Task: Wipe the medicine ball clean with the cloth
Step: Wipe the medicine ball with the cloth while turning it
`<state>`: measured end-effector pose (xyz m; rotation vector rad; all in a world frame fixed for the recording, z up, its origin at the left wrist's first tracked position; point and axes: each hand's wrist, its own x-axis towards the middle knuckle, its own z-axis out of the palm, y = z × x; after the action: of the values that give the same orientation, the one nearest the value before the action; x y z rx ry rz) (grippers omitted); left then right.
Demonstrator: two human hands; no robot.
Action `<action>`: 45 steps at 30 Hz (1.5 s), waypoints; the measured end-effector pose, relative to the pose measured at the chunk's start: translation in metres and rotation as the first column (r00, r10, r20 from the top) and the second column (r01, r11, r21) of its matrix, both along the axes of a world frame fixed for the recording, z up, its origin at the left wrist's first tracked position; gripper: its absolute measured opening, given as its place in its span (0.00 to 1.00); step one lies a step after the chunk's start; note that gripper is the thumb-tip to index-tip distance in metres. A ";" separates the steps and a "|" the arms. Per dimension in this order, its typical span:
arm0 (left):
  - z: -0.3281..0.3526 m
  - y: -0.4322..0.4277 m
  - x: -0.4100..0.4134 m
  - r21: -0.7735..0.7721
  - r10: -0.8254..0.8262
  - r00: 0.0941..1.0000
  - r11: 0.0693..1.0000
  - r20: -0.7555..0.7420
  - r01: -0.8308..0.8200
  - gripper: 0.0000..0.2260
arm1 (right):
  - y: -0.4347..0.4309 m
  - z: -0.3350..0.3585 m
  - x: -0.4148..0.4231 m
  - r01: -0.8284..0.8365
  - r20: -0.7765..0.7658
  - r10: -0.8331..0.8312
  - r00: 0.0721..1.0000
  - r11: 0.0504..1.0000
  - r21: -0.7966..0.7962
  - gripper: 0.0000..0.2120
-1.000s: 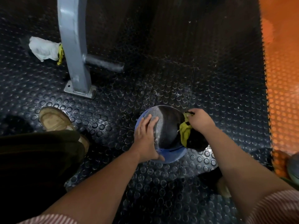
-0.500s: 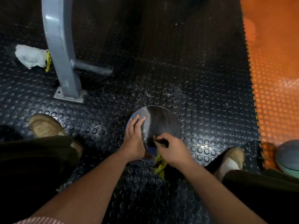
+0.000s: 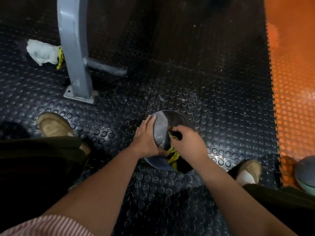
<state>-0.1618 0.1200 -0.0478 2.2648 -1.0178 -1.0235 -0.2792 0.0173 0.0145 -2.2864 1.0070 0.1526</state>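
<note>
A dark grey and blue medicine ball (image 3: 163, 126) sits on the studded black floor between my feet. My left hand (image 3: 145, 136) lies flat against its left side, fingers straight, steadying it. My right hand (image 3: 186, 140) grips a yellow and black cloth (image 3: 173, 155) and presses it onto the ball's near right face. The cloth's loose end hangs down over the blue lower part of the ball.
A grey metal post (image 3: 75, 48) with a bolted foot and a cross bar stands at the back left. A white rag (image 3: 41, 51) lies beside it. My shoes (image 3: 54, 125) flank the ball. A second ball (image 3: 306, 172) rests at the right edge on the orange floor (image 3: 293, 65).
My right hand has carried the cloth from the ball's right side down to its near face. The left hand has stayed on the left side of the ball.
</note>
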 end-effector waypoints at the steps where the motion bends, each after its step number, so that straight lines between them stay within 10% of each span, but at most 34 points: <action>1: -0.002 0.000 0.000 -0.004 0.002 1.000 1.000 -0.016 -0.002 0.62 | 0.006 -0.002 -0.004 -0.028 0.002 0.028 1.000 0.999 -0.028 0.12; 45: -0.014 0.003 -0.033 -0.139 0.041 0.999 0.989 -0.036 -0.045 0.60 | -0.012 0.002 0.018 -0.148 -0.281 0.075 0.957 0.957 -0.250 0.12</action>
<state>-0.1945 0.1227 -0.0614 2.1405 -0.9905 -0.9385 -0.2607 0.0049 0.0162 -2.6259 1.0875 0.4071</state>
